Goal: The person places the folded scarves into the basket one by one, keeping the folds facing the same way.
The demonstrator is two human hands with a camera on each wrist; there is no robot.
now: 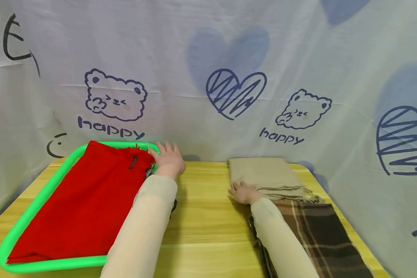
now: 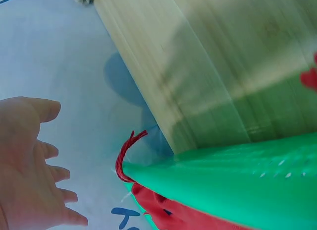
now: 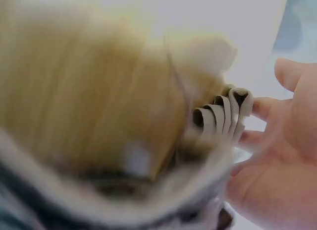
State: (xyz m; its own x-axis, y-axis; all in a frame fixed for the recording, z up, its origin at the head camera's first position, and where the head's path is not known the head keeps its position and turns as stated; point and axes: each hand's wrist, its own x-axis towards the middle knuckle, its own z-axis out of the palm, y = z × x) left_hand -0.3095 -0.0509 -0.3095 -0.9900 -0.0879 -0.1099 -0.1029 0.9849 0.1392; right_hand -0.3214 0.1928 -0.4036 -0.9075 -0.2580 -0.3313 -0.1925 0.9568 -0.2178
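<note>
Hovering left hand [image 1: 170,160], head view: over green basket's [image 1: 31,216] far right corner, fingers splayed, nothing held.
Red cloth [image 1: 83,200], head view: lying in the basket; I'd call that one done.
Beige cloth [image 1: 264,170] and plaid cloth [image 1: 319,224], head view: outside it on the bench [image 1: 205,216], so I'd judge both left. Right hand [image 1: 244,193] at beige's near-left corner.
Red tassel [image 2: 123,158], left wrist view: by basket's corner, left fingers clear.
Beige folds, right wrist view: right fingers alongside, not clenched; contact, can't tell.

left grip [image 1: 169,160]: spread at green basket [image 1: 59,265] | right grip [image 1: 244,193]: at beige cloth [image 1: 264,172] | red cloth [image 1: 80,208]: inside basket
</note>
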